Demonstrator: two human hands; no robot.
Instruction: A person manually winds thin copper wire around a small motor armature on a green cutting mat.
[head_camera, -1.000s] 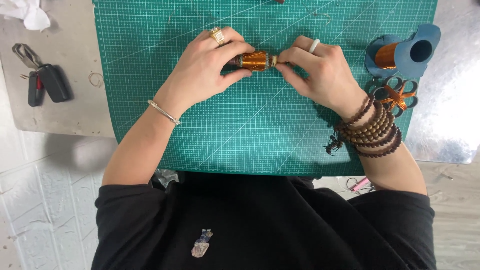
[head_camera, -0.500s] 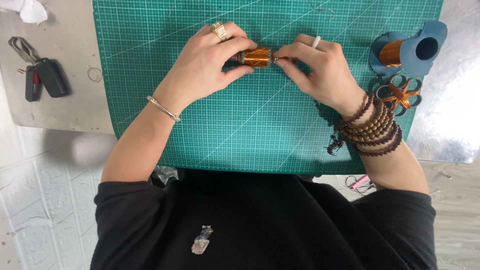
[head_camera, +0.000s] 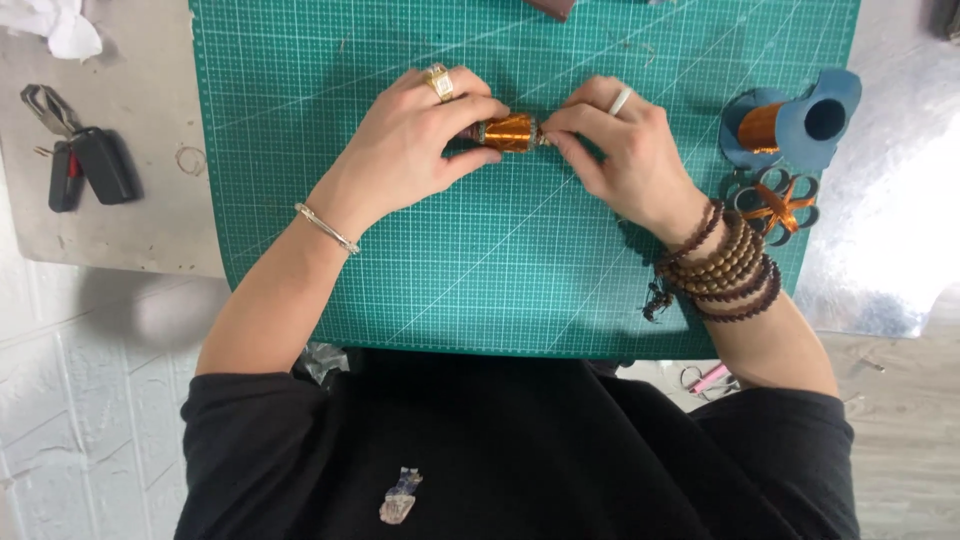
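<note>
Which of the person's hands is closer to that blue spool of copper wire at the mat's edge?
The right hand. It lies just beside the blue spool, while the left hand is farther off, beyond the small copper coil.

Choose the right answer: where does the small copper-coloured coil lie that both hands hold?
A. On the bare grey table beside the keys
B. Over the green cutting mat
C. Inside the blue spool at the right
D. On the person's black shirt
B: the left hand and right hand pinch the copper-coloured coil between them above the green cutting mat.
</note>
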